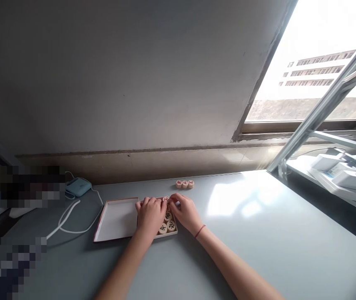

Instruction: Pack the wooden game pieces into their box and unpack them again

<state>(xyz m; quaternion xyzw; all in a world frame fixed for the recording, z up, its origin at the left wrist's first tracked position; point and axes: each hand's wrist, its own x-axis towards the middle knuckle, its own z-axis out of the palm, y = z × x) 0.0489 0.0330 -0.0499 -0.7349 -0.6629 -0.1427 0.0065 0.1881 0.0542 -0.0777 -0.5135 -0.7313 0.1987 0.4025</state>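
Observation:
A shallow box [167,236] of round wooden xiangqi pieces lies on the table. Several pieces with black characters, such as this xiangqi piece [171,226], show at its near right side. My left hand [151,214] covers most of the box, its fingers curled down over the contents; what lies beneath them is hidden. At the far right corner, my right hand [186,210] has its thumb and forefinger bent together at a xiangqi piece with a red character [165,199]. That piece sits between the fingertips of both hands.
The box lid [118,220] lies inside-up, left of the box. Behind it stands a short row of red-marked pieces [184,183]. A blue device [78,187] with a white cable [79,231] is at left. A metal shelf frame [309,129] with white boxes borders the table's right.

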